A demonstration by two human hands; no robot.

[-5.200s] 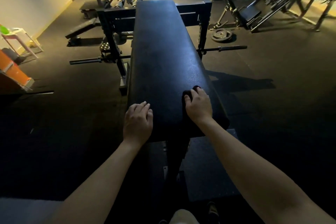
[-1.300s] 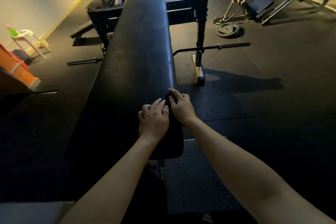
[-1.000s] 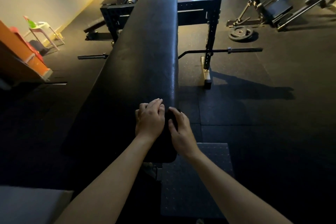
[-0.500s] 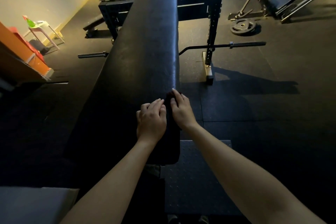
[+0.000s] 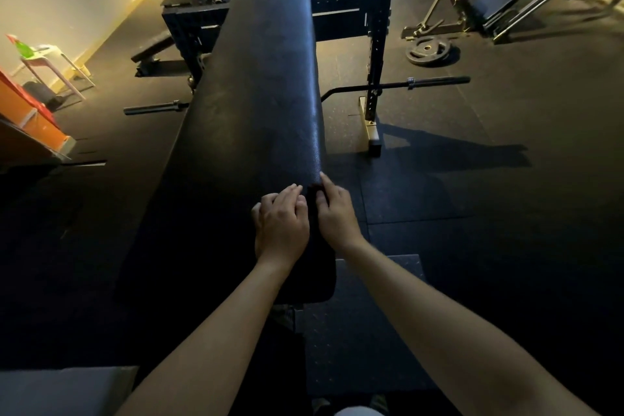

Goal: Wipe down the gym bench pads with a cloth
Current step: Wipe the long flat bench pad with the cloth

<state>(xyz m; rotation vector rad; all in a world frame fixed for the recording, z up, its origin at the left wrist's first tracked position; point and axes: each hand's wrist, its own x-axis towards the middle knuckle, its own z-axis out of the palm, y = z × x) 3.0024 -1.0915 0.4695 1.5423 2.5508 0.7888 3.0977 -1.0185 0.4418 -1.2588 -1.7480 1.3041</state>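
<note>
Dark cloth [image 5: 311, 199] barely visible, at right edge of bench pad [image 5: 263, 94] near its close end. Right hand [image 5: 336, 213] presses it, fingers fairly straight. Left hand [image 5: 282, 226] flat on pad, holding nothing. Suggest even pressure, long overlapping strokes, include side edge.

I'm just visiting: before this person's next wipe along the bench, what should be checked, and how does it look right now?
1. Cloth under the right hand at the bench pad's right edge: ok.
2. Grip on the cloth: cannot tell, too dark.
3. Left hand flat on the pad, bracing: ok.
4. Pad ahead free of objects: ok.
5. Pad surface clean: cannot tell.
6. Barbell on the floor, apart from both hands: ok.
</note>
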